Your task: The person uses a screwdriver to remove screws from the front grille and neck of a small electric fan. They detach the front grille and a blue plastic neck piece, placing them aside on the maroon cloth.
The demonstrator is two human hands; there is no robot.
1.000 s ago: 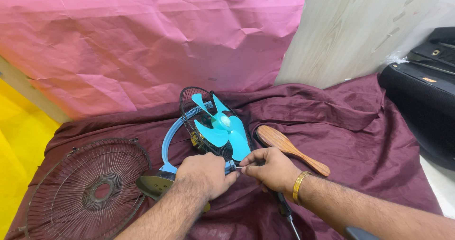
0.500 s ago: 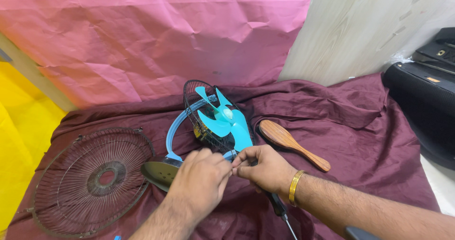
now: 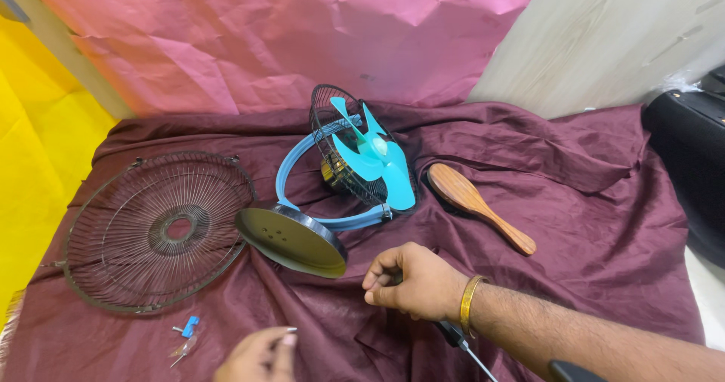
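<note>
A small blue fan point(image 3: 362, 167) lies on its side on a maroon cloth point(image 3: 574, 193), with light blue blades, a black rear grille, a blue bracket and a dark round base point(image 3: 291, 238). My right hand point(image 3: 415, 282), wearing a gold bangle, is closed around a screwdriver whose black handle and shaft point(image 3: 464, 344) stick out below my wrist. My left hand point(image 3: 257, 355) sits at the bottom edge, pinching a small screw point(image 3: 290, 329) between its fingertips, well clear of the fan.
A detached round wire grille point(image 3: 158, 227) lies at the left. A small blue part and clear bits point(image 3: 185, 333) lie in front of it. A wooden brush point(image 3: 479, 208) lies right of the fan. Pink paper backs the scene; a black case point(image 3: 691, 155) sits at the right.
Both hands have pulled back from the fan's bracket toward me. My left hand has come away holding a small screw. The view has tilted down, showing the base and the small parts.
</note>
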